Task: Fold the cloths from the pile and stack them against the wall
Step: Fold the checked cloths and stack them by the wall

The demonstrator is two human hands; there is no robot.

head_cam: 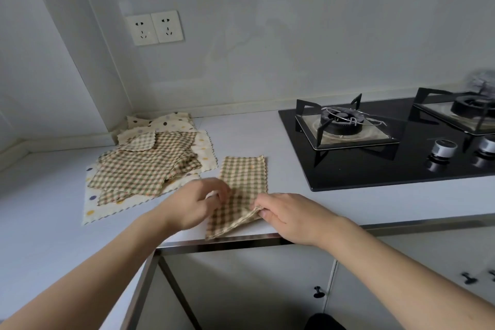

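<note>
A checked cloth (242, 190) is lying on the counter (53, 222) just below the middle of the frame, its near end reaching the counter's front edge. The left hand (194, 202) is sitting at the cloth's left edge, its fingers curling in and pinching the fabric there. The right hand (288, 215) is sitting at the cloth's lower right, thumb and fingers pinching a corner and lifting it slightly so that a pale fold line is showing across the near part. The far half of the cloth is lying flat, pointing toward the upper right.

To the left of it, in the left middle of the frame, the pile (150, 161) is sprawling loosely: several checked cloths overlapping on top of cream dotted cloths (92, 209), the back of the heap reaching toward the wall (267, 35) in the corner. The pile and the held cloth are lying near each other but apart.

On the right, a black hob (356, 169) is sitting set into the counter, with two burners and two knobs (443, 149) showing. In the upper left, a double socket (154, 27) is sitting on the wall. Along the bottom, cabinet doors (241, 289) with small dark handles are showing under the counter.
</note>
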